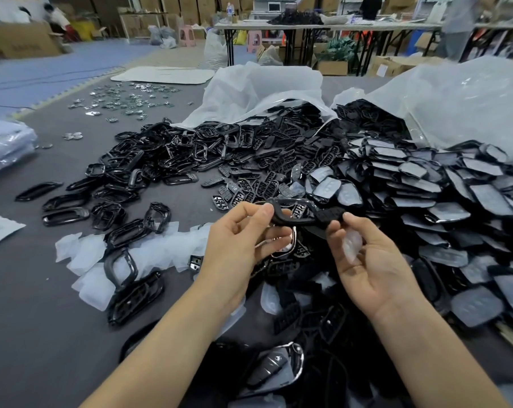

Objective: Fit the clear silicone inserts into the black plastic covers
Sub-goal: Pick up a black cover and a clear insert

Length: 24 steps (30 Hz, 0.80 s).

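Head view: held black cover (323, 216) over desk's (43, 334) near-middle.
Pinched by left hand (240, 240) thumb-forefinger and right hand (373, 266) fingertips; cradled clear insert (352, 242) loose on half-curled right fingers; risked dropping it into heap (293, 269).

Single head-worn wide-angle view, facing forward-down, close above table (43, 319); workshop floor (57, 63) beyond.

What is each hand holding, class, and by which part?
Both hands pinch one black cover: the left hand its left end, the right hand its right end. A clear insert also lies against the right hand's fingers.
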Each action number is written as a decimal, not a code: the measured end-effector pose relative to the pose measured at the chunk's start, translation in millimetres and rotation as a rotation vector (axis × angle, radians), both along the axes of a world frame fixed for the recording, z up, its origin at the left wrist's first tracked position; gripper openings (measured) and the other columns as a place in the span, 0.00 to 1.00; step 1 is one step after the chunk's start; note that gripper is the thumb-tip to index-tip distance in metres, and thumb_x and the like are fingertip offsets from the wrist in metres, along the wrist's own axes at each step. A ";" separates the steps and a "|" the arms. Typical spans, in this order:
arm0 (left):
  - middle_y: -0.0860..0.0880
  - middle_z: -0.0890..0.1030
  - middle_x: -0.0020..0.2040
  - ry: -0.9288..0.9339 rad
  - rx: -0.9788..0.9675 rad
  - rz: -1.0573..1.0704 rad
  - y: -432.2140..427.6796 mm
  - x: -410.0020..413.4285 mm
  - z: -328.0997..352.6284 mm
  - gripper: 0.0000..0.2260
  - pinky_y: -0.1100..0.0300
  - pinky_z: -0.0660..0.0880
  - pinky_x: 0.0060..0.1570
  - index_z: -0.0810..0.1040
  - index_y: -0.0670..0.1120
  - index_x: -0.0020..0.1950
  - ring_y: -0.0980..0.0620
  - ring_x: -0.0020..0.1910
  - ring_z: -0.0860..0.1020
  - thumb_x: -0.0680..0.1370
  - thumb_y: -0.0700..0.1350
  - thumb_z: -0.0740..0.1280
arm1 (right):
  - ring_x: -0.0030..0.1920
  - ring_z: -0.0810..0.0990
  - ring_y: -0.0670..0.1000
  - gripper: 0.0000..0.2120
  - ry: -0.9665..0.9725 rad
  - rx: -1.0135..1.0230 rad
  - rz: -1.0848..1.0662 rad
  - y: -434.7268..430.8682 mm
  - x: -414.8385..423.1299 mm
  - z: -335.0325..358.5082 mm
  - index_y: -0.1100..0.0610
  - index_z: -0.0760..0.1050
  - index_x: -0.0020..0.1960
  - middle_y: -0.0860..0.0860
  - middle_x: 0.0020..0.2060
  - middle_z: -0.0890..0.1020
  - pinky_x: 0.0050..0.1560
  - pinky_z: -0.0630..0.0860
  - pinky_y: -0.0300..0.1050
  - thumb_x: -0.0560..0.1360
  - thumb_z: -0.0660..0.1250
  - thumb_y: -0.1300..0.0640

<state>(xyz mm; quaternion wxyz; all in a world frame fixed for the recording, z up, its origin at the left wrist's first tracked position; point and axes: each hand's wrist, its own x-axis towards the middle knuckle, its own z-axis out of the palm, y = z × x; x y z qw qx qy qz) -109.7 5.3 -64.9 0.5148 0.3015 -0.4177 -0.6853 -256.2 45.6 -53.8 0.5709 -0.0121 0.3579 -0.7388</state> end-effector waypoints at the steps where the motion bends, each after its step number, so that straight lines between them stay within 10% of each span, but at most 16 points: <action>1: 0.43 0.84 0.44 0.032 0.029 -0.005 -0.5 0.1 0.3 0.08 0.63 0.79 0.38 0.78 0.46 0.33 0.51 0.36 0.82 0.73 0.43 0.68 | 0.28 0.79 0.47 0.09 -0.022 -0.002 -0.005 -0.2 -0.3 0.6 0.62 0.72 0.36 0.54 0.28 0.79 0.25 0.74 0.30 0.75 0.65 0.68; 24: 0.47 0.80 0.32 0.130 0.092 -0.010 -0.7 -0.7 4.1 0.11 0.64 0.79 0.36 0.73 0.43 0.34 0.53 0.34 0.83 0.76 0.34 0.65 | 0.35 0.84 0.50 0.04 -0.090 -0.017 -0.041 0.5 -1.4 3.1 0.63 0.74 0.39 0.56 0.30 0.82 0.30 0.77 0.32 0.72 0.67 0.68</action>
